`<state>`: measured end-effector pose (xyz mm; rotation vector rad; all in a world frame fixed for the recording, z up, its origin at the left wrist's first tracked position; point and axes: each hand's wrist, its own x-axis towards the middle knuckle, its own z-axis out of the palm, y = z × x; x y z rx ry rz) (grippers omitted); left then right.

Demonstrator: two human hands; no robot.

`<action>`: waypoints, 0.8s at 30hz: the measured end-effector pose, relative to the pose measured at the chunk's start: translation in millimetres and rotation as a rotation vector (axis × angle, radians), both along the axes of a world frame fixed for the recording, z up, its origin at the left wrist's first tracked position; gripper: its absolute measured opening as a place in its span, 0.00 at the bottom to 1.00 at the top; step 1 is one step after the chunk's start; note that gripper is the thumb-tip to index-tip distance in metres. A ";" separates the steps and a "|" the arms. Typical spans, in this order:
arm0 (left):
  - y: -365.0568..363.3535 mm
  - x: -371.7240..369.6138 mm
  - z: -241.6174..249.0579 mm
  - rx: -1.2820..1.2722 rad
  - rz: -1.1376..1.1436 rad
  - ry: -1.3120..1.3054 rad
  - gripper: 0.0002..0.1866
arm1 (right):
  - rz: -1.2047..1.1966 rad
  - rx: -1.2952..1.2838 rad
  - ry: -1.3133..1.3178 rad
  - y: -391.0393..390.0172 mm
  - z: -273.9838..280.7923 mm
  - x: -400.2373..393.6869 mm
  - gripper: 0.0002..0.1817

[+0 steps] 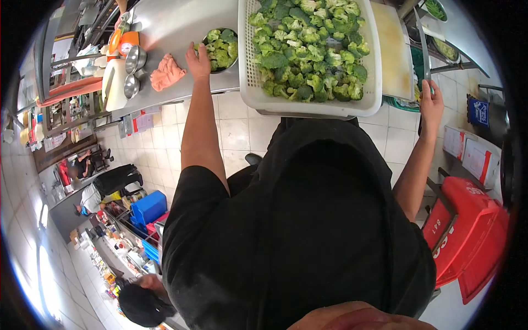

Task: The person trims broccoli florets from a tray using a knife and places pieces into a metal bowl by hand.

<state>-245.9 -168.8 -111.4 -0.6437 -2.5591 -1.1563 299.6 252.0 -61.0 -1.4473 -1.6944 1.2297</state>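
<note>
My left hand [199, 61] is beside a metal bowl [230, 65] of broccoli florets [221, 47], its thumb right at the rim and its fingers apart. In front of my body stands a white perforated plastic basket [248, 82] spread with many cut broccoli florets [308, 52]. Off to the right, my right hand [432, 102] is closed around a long knife [425, 52], whose blade points away from me. A yellowish cutting board [391, 49] lies between the basket and the knife.
On the steel counter [170, 27] lie a pink cloth [167, 73], small metal bowls [135, 59] and an orange scale [129, 41]. Red crates [467, 231] stand low at the right. Behind on the left, other people [144, 302] and a blue bin [148, 208] are visible.
</note>
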 end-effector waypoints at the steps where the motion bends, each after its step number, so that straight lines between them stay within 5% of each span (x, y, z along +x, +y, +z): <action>1: -2.2 -2.8 -1.1 0.046 -0.009 -0.086 0.29 | 0.004 0.009 -0.008 1.2 -0.4 -3.1 0.31; 7: -15.3 -9.6 -3.2 0.563 0.068 -0.619 0.29 | 0.050 -0.008 0.068 2.7 -1.4 -19.6 0.31; 10: -20.7 -9.2 0.3 0.624 0.150 -0.647 0.29 | 0.046 -0.009 0.077 2.6 -5.1 -23.1 0.29; 13: -15.5 15.3 37.3 0.316 0.082 -0.194 0.24 | 0.041 0.017 0.038 -3.1 3.6 -23.2 0.27; 16: 14.5 60.6 77.7 0.300 -0.015 0.057 0.23 | 0.024 0.031 0.080 -20.2 22.2 -25.6 0.25; 20: 78.6 151.6 121.1 -0.024 -0.487 0.167 0.23 | 0.109 -0.088 0.175 -37.6 34.7 -37.2 0.23; 24: 135.2 203.5 105.9 -0.279 -0.891 0.230 0.22 | 0.309 -0.262 0.331 -63.9 52.5 -62.6 0.25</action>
